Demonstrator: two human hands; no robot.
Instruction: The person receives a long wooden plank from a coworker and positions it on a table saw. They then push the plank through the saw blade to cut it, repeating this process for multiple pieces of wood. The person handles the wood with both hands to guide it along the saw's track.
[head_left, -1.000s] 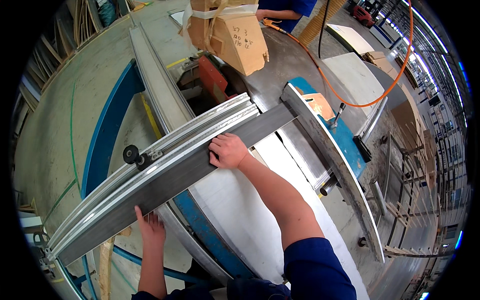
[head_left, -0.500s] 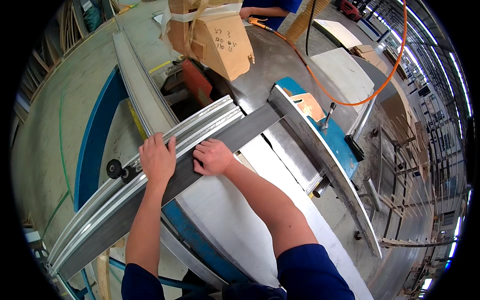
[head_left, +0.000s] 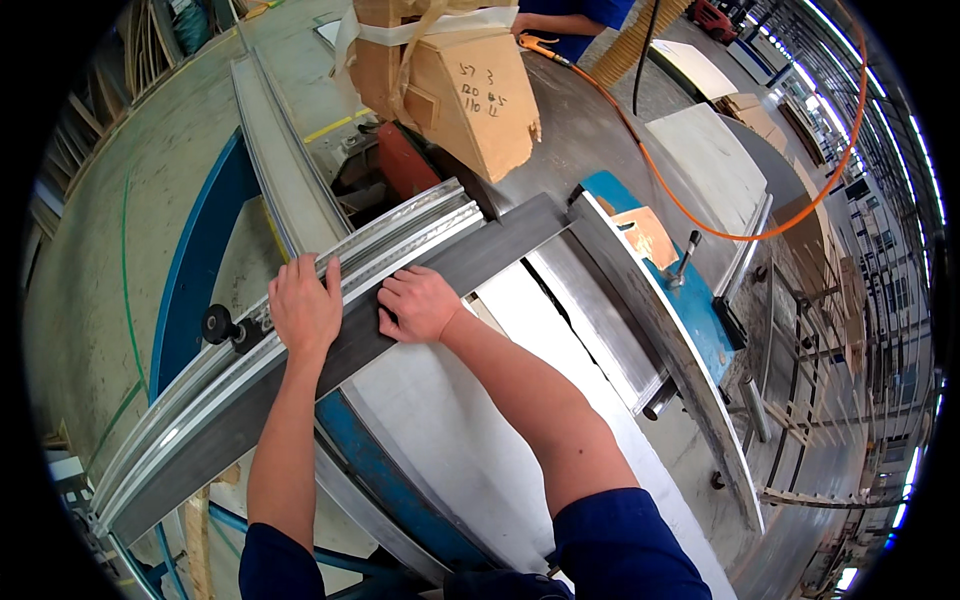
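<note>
My left hand [head_left: 305, 305] rests with bent fingers gripped over a long aluminium rail [head_left: 420, 228], just right of a black knob [head_left: 216, 323]. My right hand [head_left: 420, 305] is closed on the dark grey strip [head_left: 505, 240] alongside that rail, fingers curled at its upper part. Rail and strip run diagonally across a machine table. Under the strip lies a pale sheet [head_left: 430, 410]. At the strip's far end is a long steel bar [head_left: 660, 340] beside a blue plate [head_left: 705, 310] with a lever [head_left: 687, 255].
A red guard [head_left: 400, 160] and cardboard box [head_left: 470, 110] are beyond the rail. A co-worker's arm [head_left: 570, 25] is behind the box. An orange hose [head_left: 700, 235] loops over the back table. A curved blue beam [head_left: 195, 260] is at left, a metal rack [head_left: 790, 380] at right.
My left hand has moved up from the strip's lower left edge to the rail beside my right hand. My right hand has shifted a little left in the picture; the view has shifted slightly.
</note>
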